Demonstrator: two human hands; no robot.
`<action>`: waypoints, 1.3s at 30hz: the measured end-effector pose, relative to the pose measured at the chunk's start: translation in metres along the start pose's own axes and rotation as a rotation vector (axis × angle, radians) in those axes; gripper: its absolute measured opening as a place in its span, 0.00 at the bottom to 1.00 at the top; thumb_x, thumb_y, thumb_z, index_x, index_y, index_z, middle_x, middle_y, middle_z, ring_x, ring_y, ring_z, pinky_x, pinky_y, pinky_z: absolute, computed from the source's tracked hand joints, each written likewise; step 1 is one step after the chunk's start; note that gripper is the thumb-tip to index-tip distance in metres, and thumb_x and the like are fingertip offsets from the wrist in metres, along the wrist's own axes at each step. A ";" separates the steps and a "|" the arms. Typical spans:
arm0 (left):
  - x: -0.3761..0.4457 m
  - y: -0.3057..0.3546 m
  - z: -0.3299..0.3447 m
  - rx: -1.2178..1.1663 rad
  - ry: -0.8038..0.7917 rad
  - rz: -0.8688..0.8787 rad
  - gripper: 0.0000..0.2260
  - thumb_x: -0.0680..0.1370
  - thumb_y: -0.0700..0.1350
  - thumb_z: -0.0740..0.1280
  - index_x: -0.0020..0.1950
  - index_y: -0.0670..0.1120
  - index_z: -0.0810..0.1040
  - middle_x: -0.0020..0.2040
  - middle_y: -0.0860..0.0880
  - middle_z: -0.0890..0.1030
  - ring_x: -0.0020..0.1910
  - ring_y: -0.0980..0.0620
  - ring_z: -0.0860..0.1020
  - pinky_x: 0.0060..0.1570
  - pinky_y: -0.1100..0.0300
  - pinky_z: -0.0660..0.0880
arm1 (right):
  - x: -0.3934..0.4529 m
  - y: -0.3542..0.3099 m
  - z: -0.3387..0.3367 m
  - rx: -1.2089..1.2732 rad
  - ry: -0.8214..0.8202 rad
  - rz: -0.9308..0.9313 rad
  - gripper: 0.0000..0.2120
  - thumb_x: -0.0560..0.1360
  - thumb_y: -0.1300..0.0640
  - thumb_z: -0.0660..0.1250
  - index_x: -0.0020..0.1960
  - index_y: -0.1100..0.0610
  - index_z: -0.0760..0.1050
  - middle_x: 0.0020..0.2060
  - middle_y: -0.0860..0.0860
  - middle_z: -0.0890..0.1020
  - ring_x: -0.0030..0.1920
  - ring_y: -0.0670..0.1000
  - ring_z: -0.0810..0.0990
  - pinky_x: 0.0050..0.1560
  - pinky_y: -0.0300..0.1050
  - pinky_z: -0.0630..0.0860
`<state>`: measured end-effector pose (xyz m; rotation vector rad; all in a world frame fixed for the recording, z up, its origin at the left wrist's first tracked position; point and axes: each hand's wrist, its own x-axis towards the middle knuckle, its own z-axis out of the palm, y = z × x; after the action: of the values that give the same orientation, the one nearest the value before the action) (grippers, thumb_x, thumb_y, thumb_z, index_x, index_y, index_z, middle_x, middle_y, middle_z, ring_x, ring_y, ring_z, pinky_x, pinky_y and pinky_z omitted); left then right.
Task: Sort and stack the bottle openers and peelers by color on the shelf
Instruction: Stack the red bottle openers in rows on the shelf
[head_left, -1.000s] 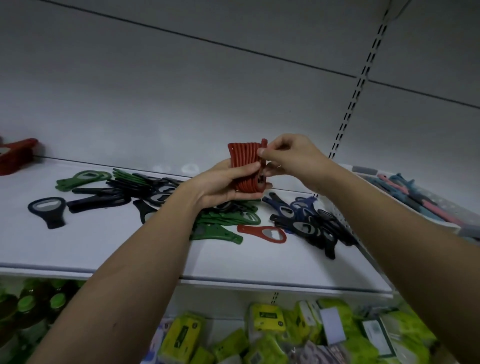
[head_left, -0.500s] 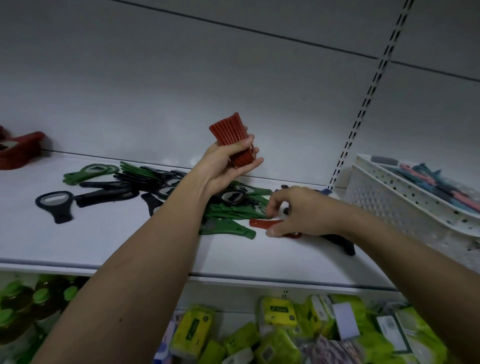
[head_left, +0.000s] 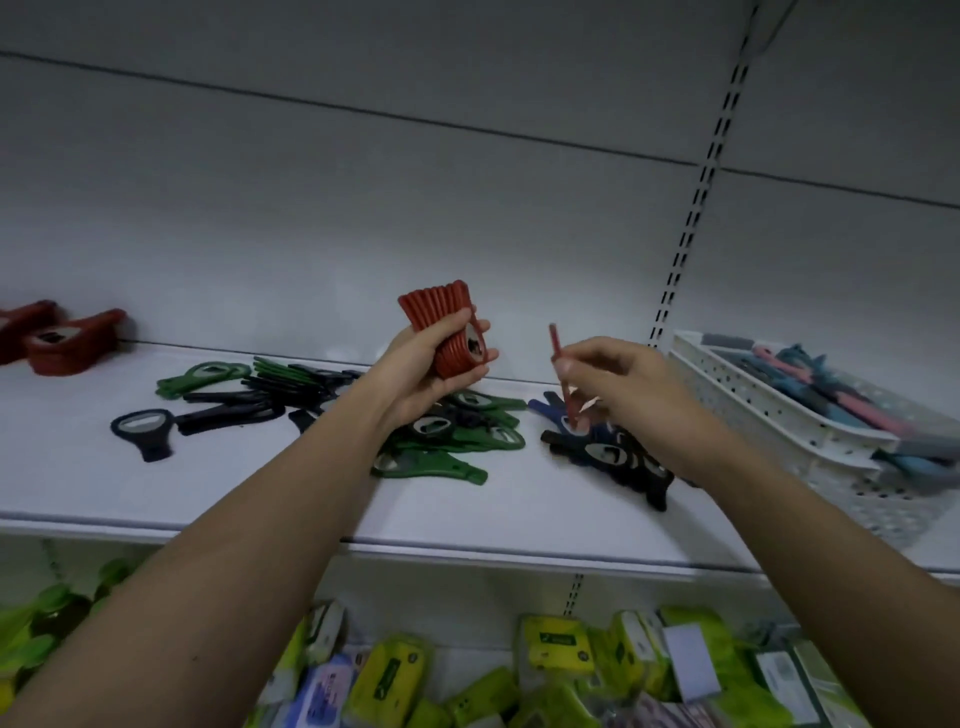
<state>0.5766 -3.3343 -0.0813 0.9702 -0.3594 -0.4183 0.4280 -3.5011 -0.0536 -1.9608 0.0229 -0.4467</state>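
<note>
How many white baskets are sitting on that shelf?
1. The white basket sits at the shelf's right end, right of the right hand; it runs past the frame edge, so more may be hidden.

Red opener stack (head_left: 441, 322), white shelf (head_left: 519, 514)

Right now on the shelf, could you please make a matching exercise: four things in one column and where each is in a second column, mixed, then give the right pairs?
Things:
1. stack of red openers
2. single red opener
3. green openers
4. white basket

Places:
A. pinched in the right hand
B. far right of the shelf
C. gripped in the left hand
D. lying on the shelf below the left hand

Pairs: 1-C, 2-A, 3-D, 4-B
</note>
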 end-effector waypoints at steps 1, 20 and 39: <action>-0.007 0.006 0.000 0.009 -0.020 0.013 0.13 0.80 0.44 0.67 0.63 0.43 0.77 0.58 0.44 0.83 0.51 0.43 0.85 0.38 0.56 0.82 | 0.001 -0.006 0.000 0.061 0.041 0.002 0.07 0.78 0.58 0.68 0.54 0.60 0.81 0.44 0.56 0.82 0.36 0.49 0.81 0.38 0.39 0.80; -0.167 0.090 -0.073 0.396 0.048 0.096 0.17 0.74 0.33 0.71 0.63 0.40 0.77 0.57 0.41 0.83 0.57 0.43 0.82 0.49 0.49 0.82 | -0.006 -0.075 0.175 0.264 -0.156 -0.162 0.13 0.77 0.53 0.70 0.59 0.57 0.74 0.52 0.51 0.80 0.48 0.48 0.83 0.42 0.36 0.80; -0.146 0.176 -0.250 0.851 0.706 -0.066 0.15 0.68 0.38 0.78 0.52 0.42 0.79 0.50 0.41 0.81 0.49 0.43 0.82 0.36 0.54 0.83 | 0.131 -0.029 0.386 -0.909 -0.656 -0.352 0.34 0.78 0.32 0.48 0.79 0.47 0.52 0.80 0.49 0.51 0.79 0.57 0.48 0.74 0.66 0.49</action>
<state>0.6000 -2.9965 -0.0771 1.8793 0.1711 0.0647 0.6675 -3.1780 -0.1258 -2.9423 -0.6453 0.0416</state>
